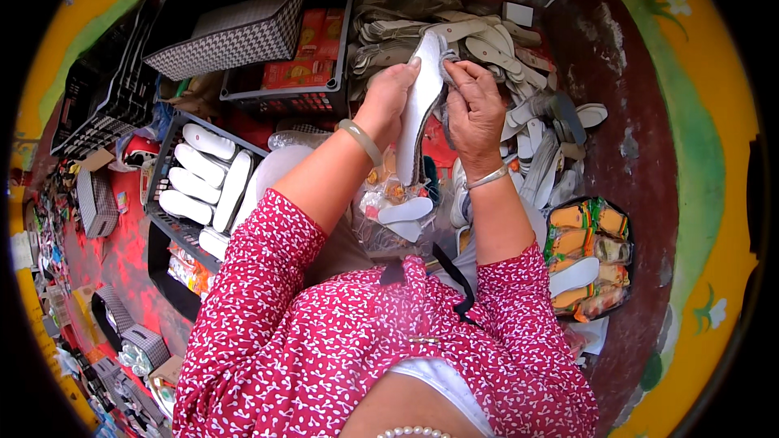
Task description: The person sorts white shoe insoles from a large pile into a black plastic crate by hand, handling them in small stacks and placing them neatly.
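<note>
My left hand (388, 99) grips a long white insole (423, 97) by its side, thumb on the white face. The insole stands nearly upright in front of me, and its edge looks dark grey and layered. On the other side, my right hand (475, 105) has its fingers pinched on a crumpled grey cloth-like piece (447, 70) against the insole's upper edge. Whether that piece is separate from the insole I cannot tell. Below my hands, a small pair of white insoles (406, 210) lies on clear plastic bags near my lap.
A large heap of insoles (487, 40) spreads ahead and to the right, by the dark red wall (641, 154). A black crate (174, 146) holding white insoles sits left; a houndstooth-patterned box (235, 40) is above it. Packaged orange goods (572, 243) fill a container at right.
</note>
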